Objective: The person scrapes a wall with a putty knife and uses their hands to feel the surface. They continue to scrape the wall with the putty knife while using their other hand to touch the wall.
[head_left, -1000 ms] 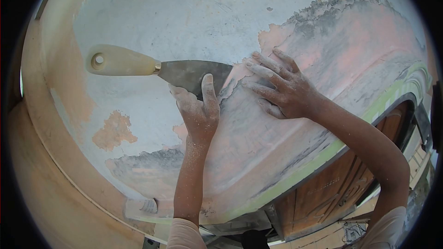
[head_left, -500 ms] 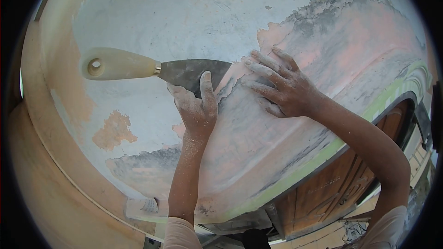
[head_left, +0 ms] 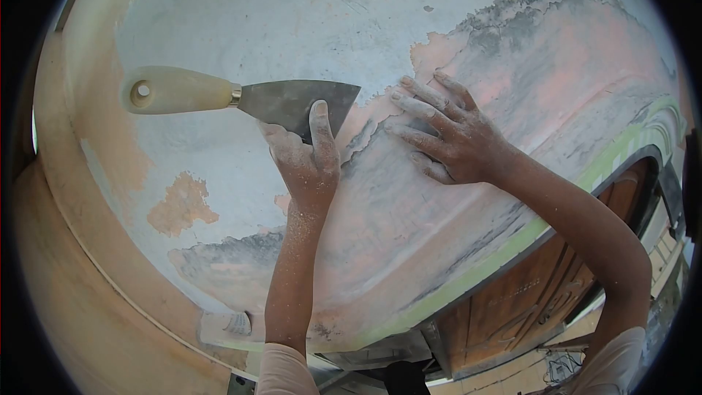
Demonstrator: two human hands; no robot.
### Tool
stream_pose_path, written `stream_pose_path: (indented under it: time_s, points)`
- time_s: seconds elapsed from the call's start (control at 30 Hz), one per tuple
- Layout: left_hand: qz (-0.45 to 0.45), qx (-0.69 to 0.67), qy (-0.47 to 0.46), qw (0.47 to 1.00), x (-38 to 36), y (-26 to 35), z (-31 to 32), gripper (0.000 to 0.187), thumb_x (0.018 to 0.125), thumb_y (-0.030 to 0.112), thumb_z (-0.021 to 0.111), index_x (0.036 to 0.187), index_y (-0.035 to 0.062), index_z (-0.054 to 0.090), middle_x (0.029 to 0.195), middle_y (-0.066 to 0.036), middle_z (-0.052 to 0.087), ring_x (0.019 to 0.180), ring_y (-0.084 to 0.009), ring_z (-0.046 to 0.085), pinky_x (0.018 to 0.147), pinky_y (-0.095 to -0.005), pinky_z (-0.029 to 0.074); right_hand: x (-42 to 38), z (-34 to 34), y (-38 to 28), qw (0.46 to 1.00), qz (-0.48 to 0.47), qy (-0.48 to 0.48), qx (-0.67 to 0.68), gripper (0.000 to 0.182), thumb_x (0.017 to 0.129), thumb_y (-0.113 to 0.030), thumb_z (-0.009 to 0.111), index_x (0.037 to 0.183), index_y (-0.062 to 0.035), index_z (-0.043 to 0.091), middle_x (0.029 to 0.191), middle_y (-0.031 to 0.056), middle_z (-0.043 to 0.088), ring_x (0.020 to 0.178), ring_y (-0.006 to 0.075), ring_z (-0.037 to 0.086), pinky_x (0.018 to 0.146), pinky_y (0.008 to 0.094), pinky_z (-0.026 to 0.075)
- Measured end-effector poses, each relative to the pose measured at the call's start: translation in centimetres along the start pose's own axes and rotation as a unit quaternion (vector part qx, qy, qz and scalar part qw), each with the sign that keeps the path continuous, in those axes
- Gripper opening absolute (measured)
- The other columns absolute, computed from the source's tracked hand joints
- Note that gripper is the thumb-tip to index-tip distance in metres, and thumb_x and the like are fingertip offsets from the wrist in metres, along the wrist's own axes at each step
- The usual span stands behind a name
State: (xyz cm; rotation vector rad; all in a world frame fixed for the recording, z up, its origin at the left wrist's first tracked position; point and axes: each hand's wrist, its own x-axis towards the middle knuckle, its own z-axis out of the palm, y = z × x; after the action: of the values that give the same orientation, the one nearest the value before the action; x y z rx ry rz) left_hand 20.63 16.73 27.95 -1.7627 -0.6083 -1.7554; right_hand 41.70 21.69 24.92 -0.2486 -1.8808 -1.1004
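Observation:
My left hand (head_left: 306, 157), dusted white, grips a putty knife (head_left: 281, 102) by its metal blade. The thumb lies on top of the blade and the fingers fold beneath it. The knife's pale handle (head_left: 183, 91) points left, with a round hole at its end. The blade's wide edge faces right, close to the ragged border of the peeling paint. My right hand (head_left: 457, 135) rests with fingers spread on the pink and grey patch (head_left: 552, 58) of the curved, pale blue painted panel (head_left: 278, 14), just right of the blade.
A bare tan patch (head_left: 183, 205) shows on the panel's lower left. Green tape or trim (head_left: 468, 271) runs along the panel's lower edge. Beyond it is a brown wooden panel (head_left: 504, 300). A small folded piece of paper-like material (head_left: 238, 322) sits at the lower left edge.
The putty knife and my left hand have moved slightly up and to the left, drawing the blade back from the paint border. My right hand has stayed nearly still.

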Motion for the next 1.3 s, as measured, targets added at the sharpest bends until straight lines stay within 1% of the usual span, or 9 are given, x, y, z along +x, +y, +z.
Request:
stream_pose_path:
  time_s: [0.1,0.3,0.63,0.73,0.83,0.93,1.03,1.2,1.3]
  points:
    - [0.059,0.066,0.000,0.996,0.0,0.1,0.0,0.028,0.088,0.013,0.061,0.095,-0.0140,0.055,0.106,-0.026,0.050,0.090,-0.0335,0.050,0.083,-0.0391,0.039,-0.1,0.1,-0.1,1.000,0.005,-0.003,0.006,0.038,0.080,-0.026,0.062,0.117,-0.0175,0.059,0.138,0.0104,0.040,0.133,0.0295,0.034,0.110,0.0540,0.022]
    - [0.056,0.064,-0.052,0.995,0.0,0.2,-0.3,0.046,0.087,0.006,0.059,0.121,-0.0146,0.036,0.103,-0.024,0.050,0.094,-0.0321,0.047,0.084,-0.0400,0.038,-0.1,0.1,-0.1,1.000,0.003,0.003,0.011,0.038,0.080,-0.025,0.062,0.117,-0.0176,0.059,0.138,0.0106,0.040,0.133,0.0296,0.034,0.109,0.0545,0.023]
    - [-0.016,-0.041,-0.016,0.999,1.5,0.4,-0.3,0.044,0.087,0.009,0.061,0.117,-0.0133,0.039,0.103,-0.024,0.050,0.097,-0.0328,0.046,0.087,-0.0406,0.037,-0.1,0.0,0.0,1.000,0.006,0.004,0.004,0.040,0.079,-0.027,0.063,0.118,-0.0177,0.058,0.136,0.0103,0.041,0.133,0.0294,0.034,0.109,0.0550,0.022]
    - [0.070,0.055,-0.046,0.995,0.8,-0.5,-0.2,0.042,0.087,0.010,0.061,0.115,-0.0129,0.040,0.100,-0.022,0.051,0.097,-0.0329,0.046,0.087,-0.0405,0.037,-0.4,0.2,-0.1,1.000,0.016,0.000,0.000,0.041,0.079,-0.028,0.063,0.118,-0.0181,0.057,0.135,0.0095,0.040,0.133,0.0292,0.034,0.110,0.0549,0.022]
    - [-0.011,0.002,-0.051,0.999,2.1,0.1,-0.7,0.040,0.087,0.012,0.062,0.112,-0.0122,0.042,0.098,-0.022,0.052,0.097,-0.0329,0.045,0.086,-0.0407,0.037,-0.3,0.2,0.0,1.000,0.014,-0.001,-0.004,0.041,0.079,-0.028,0.063,0.118,-0.0183,0.057,0.135,0.0091,0.041,0.132,0.0290,0.034,0.110,0.0547,0.022]
    - [0.107,0.059,-0.063,0.991,1.2,-0.8,-0.1,0.038,0.086,0.013,0.063,0.109,-0.0106,0.045,0.099,-0.022,0.052,0.095,-0.0328,0.045,0.084,-0.0412,0.037,-0.4,0.2,-0.1,1.000,0.018,0.005,-0.002,0.042,0.079,-0.028,0.063,0.119,-0.0184,0.057,0.135,0.0090,0.040,0.132,0.0286,0.035,0.110,0.0544,0.022]
    - [0.018,0.003,-0.076,0.997,1.3,-0.8,-0.4,0.037,0.085,0.013,0.064,0.106,-0.0113,0.047,0.099,-0.022,0.053,0.094,-0.0328,0.045,0.083,-0.0408,0.036,-0.3,0.2,-0.1,1.000,0.015,0.004,-0.002,0.043,0.079,-0.028,0.064,0.120,-0.0183,0.056,0.135,0.0091,0.041,0.132,0.0287,0.035,0.110,0.0541,0.022]
    - [0.115,0.061,-0.094,0.987,1.2,-0.6,-0.3,0.032,0.085,0.010,0.063,0.105,-0.0101,0.049,0.097,-0.019,0.055,0.092,-0.0314,0.045,0.082,-0.0401,0.037,-0.3,0.2,0.0,1.000,0.021,0.013,0.001,0.044,0.079,-0.029,0.064,0.121,-0.0182,0.056,0.134,0.0093,0.041,0.132,0.0295,0.035,0.110,0.0540,0.023]
    - [0.017,0.012,-0.050,0.999,1.6,0.0,-0.4,0.023,0.088,0.011,0.061,0.096,-0.0096,0.056,0.104,-0.022,0.053,0.091,-0.0300,0.051,0.085,-0.0357,0.040,-0.3,0.1,0.1,1.000,0.018,0.008,-0.001,0.045,0.079,-0.029,0.064,0.121,-0.0182,0.056,0.134,0.0095,0.041,0.132,0.0299,0.034,0.109,0.0540,0.023]
